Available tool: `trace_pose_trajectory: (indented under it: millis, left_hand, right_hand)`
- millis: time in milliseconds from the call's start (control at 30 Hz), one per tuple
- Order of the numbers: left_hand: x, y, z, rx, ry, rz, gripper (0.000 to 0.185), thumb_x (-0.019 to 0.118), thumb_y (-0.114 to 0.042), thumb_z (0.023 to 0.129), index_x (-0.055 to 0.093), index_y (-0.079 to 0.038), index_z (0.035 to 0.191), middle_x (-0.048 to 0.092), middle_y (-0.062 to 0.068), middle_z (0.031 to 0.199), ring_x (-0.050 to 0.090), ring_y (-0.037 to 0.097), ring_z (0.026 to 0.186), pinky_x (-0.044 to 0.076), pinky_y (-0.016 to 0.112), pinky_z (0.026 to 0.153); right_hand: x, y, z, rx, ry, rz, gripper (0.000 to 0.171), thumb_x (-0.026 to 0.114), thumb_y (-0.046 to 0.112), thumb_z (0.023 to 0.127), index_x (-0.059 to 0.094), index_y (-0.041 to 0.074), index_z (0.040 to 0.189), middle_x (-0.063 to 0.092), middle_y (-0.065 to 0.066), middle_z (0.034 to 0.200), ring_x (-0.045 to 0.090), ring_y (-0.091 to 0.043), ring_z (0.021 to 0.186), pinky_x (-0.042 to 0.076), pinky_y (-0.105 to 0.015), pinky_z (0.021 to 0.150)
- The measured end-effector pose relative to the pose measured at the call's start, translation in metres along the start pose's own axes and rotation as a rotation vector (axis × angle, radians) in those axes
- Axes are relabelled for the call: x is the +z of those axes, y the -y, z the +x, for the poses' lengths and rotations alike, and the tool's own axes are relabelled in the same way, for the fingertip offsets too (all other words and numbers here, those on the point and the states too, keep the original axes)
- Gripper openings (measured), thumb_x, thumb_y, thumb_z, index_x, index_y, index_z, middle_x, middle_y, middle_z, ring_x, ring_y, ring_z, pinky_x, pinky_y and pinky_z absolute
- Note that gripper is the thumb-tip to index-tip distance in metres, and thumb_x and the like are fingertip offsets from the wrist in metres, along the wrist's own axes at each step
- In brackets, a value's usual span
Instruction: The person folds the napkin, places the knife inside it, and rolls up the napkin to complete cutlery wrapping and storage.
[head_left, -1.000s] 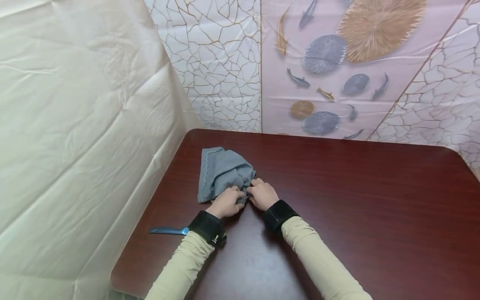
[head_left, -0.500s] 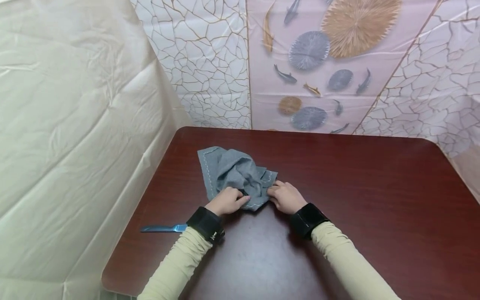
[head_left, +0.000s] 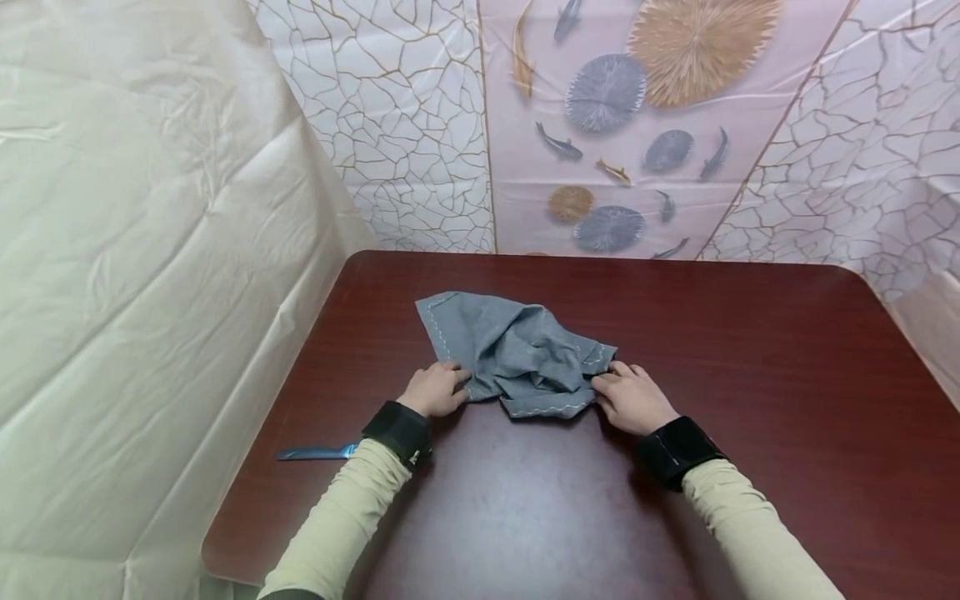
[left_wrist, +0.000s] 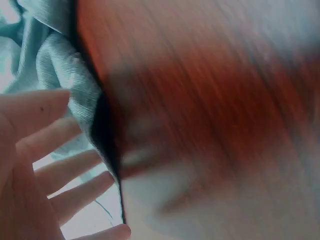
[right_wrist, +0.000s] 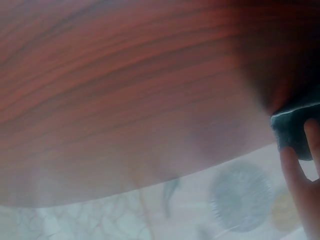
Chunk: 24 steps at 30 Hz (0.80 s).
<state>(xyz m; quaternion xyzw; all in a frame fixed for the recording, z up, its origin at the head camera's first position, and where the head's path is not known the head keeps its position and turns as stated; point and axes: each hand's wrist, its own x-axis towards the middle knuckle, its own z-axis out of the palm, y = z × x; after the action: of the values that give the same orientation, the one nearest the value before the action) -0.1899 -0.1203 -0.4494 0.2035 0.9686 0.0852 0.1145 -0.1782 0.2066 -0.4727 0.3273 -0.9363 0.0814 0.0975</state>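
A grey-blue cloth with white zigzag stitching along its hem lies crumpled on the table, its middle bunched into folds. At its left front edge is my left hand. The left wrist view shows that hand with thumb and fingers apart and fairly straight, right beside the cloth's edge. My right hand pinches the cloth's right-hand edge. In the right wrist view only two of its fingers show, against a dark corner of the cloth.
A blue knife lies on the table left of my left forearm, its right end hidden by the sleeve. The dark red-brown table extends to the right. A cream sheet hangs at the left and a patterned one behind.
My right hand has moved right, drawing the cloth's edge along and spreading the cloth wider. My left hand has shifted left along the front edge, its fingers now apart. The view has turned slightly.
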Motion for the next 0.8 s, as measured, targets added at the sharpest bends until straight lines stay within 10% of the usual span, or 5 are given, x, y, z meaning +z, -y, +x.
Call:
trace_pose_trajectory:
  millis: [800]
  left_hand:
    - [-0.012, 0.036, 0.036, -0.223, 0.062, 0.026, 0.048, 0.044, -0.037, 0.094, 0.045, -0.012, 0.135, 0.035, 0.014, 0.142, 0.032, 0.031, 0.129, 0.016, 0.067, 0.095]
  right_hand:
    - [-0.027, -0.067, -0.085, 0.156, -0.043, -0.132, 0.01, 0.065, 0.003, 0.071, 0.059, 0.006, 0.078, 0.061, -0.011, 0.081, 0.051, -0.035, 0.092, 0.04, -0.049, 0.073]
